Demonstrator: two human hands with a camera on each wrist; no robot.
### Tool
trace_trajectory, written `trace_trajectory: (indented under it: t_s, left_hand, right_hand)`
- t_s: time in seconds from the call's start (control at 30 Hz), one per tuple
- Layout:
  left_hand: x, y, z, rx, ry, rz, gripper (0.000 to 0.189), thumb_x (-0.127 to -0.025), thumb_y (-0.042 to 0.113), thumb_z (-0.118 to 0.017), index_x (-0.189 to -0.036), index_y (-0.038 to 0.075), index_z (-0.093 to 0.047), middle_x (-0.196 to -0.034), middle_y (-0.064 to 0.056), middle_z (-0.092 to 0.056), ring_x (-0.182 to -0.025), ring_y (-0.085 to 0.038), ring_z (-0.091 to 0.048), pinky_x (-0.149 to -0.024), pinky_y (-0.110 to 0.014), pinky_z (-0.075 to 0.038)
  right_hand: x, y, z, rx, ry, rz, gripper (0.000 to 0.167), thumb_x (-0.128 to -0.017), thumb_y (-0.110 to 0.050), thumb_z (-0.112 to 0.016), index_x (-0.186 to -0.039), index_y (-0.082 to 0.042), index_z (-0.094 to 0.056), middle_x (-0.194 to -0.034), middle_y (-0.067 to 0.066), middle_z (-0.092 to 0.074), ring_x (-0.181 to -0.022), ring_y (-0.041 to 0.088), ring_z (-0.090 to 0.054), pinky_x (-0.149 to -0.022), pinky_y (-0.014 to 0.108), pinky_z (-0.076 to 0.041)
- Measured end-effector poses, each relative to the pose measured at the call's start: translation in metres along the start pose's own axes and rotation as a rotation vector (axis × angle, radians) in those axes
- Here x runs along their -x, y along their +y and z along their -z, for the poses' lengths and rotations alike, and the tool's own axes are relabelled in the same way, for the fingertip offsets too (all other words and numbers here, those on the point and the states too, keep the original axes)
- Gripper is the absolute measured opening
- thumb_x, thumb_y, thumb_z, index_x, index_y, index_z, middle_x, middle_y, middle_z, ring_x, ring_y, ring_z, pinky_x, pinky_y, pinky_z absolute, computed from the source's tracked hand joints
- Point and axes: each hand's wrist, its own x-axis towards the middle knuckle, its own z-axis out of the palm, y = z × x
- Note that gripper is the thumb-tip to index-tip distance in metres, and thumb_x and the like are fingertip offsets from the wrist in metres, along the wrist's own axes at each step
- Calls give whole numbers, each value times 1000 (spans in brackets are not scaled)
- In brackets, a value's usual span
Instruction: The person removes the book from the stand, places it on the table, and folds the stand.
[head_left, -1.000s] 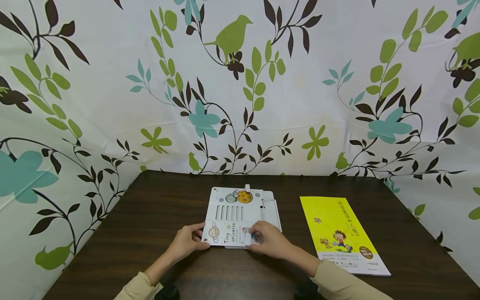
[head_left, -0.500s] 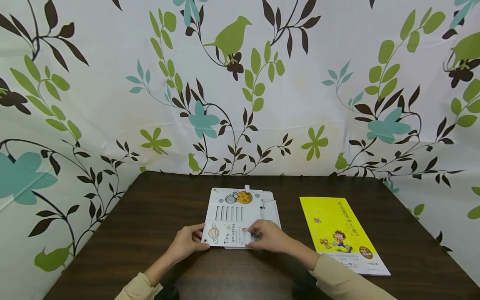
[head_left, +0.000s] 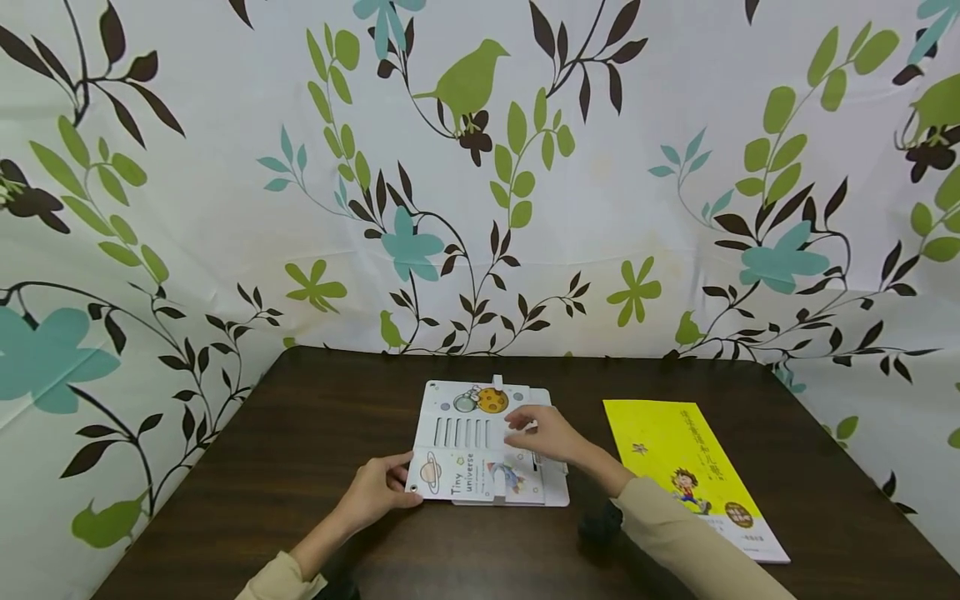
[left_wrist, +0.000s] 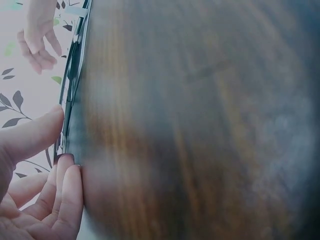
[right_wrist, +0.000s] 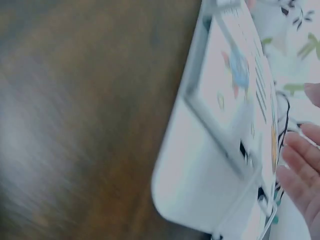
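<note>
A folded white book stand [head_left: 429, 425] with cartoon planets and "Tiny universe" lettering lies on the dark wooden table. My left hand [head_left: 377, 492] holds its lower left corner. In the left wrist view, that hand's thumb [left_wrist: 40, 131] and fingers pinch the stand's thin edge from both sides. Over the right half of the stand, my right hand [head_left: 546, 435] is raised with loosely bent fingers and nothing in them. A small white page clip [head_left: 498, 485] on the front edge shows beside a printed rocket. The right wrist view shows the stand's rounded back plate [right_wrist: 187, 170] and wire parts.
To the right lies a yellow book [head_left: 660, 450] with a cartoon child on its cover. Behind the dark table [head_left: 300, 433] hangs a white cloth [head_left: 585, 183] patterned with leaves and birds.
My right hand has let go of the clip at the stand's front edge and moved up and away from it. The left hand keeps its hold on the corner.
</note>
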Motion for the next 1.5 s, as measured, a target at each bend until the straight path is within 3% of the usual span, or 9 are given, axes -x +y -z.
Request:
trace_trajectory:
  t_s: [0.2,0.47,0.9,1.03,1.1,1.23,1.33,1.47,1.5]
  left_hand:
    - [1,-1,0,-6,-1,12,68,-61,5,-82,-118,-13,-52,-78,-5,-57,-64,-12,-54,-49,-21,-43]
    - [-1,-1,-1,-2,1,14,67,-61,6,-82,-119,-12,-53,-78,-5,-58,-64,-13,-54,-49,-21,-43]
    - [0,0,-2,6,0,30,67,-60,6,-82,-118,-13,-53,-77,-4,-58,-64,-13,-53,-49,-21,-42]
    - [0,1,-1,12,-3,22,67,-60,5,-81,-118,-13,-52,-78,-5,-58,-64,-13,-54,-48,-21,-42]
    - [0,0,-1,12,-2,21,67,-61,5,-81,-118,-13,-52,-78,-5,-58,-64,-13,-54,-48,-21,-43]
    - [-1,-1,0,-1,-2,1,68,-61,6,-82,-118,-14,-52,-78,-5,-57,-63,-12,-55,-49,-21,-43]
    - [-1,-1,1,-6,-5,-11,68,-61,7,-82,-118,-14,-52,-79,-5,-57,-63,-12,-55,-49,-21,-43]
    - [-1,-1,0,1,-7,-5,68,-61,7,-82,-118,-14,-52,-78,-5,-57,-63,-12,-55,-49,-21,-43]
    - [-1,-1,0,1,-7,-5,68,-61,7,-82,-118,-14,-52,-78,-5,-57,-63,-12,-55,-49,-21,-43]
  right_hand:
    - [-16,14,5,5,118,-48,37,-80,-19,-69,-108,3,-61,-99,12,-63,-93,24,-58,-82,38,-49]
    - [-38,29,5,-25,172,-101,38,-78,-11,-70,-111,4,-59,-99,13,-63,-94,25,-59,-83,40,-48]
    - [-63,36,-5,-21,141,-192,42,-81,-8,-67,-117,9,-53,-93,10,-58,-84,19,-53,-77,32,-47]
    - [-72,36,-6,-14,119,-211,42,-82,-9,-65,-117,10,-52,-90,11,-55,-82,21,-50,-73,35,-44]
    - [-76,44,-8,1,123,-183,45,-84,-12,-64,-120,10,-50,-89,12,-55,-80,22,-49,-73,35,-44]
    - [-105,112,-31,76,177,-36,54,-87,-33,-59,-122,6,-49,-79,4,-51,-70,16,-46,-62,28,-40]
    - [-119,138,-39,101,195,-32,54,-87,-39,-58,-120,3,-52,-78,2,-51,-67,15,-47,-59,28,-40]
    - [-119,131,-37,69,202,-91,48,-85,-36,-62,-115,2,-55,-79,4,-53,-68,17,-50,-59,31,-43]
    - [-124,144,-41,53,211,-60,50,-84,-41,-61,-113,0,-57,-77,2,-52,-66,15,-49,-57,29,-42]
